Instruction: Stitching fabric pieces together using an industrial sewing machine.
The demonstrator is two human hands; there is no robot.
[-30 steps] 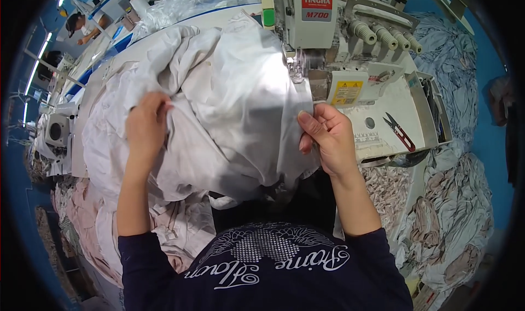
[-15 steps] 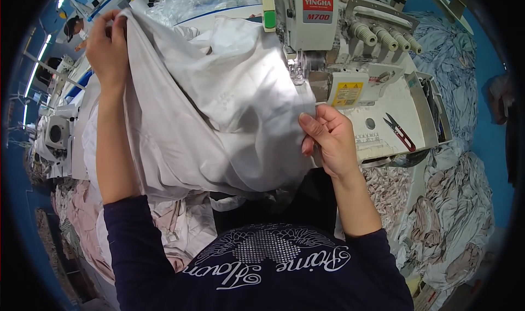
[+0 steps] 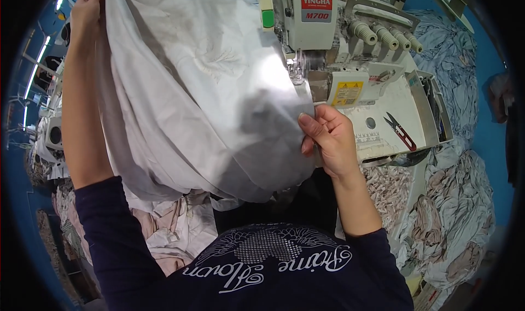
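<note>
White fabric (image 3: 202, 98) hangs stretched between both hands in front of the overlock sewing machine (image 3: 328, 43). The left hand (image 3: 87, 13) is raised high, its grip clenched on the top edge; the right hand (image 3: 328, 139) pinches the lower edge beside the worktop (image 3: 383, 119), near red-handled thread snips (image 3: 401, 131).

Fabric (image 3: 208, 103) left of sewing machine (image 3: 328, 43), snips (image 3: 400, 130) on its table (image 3: 383, 100), right.
</note>
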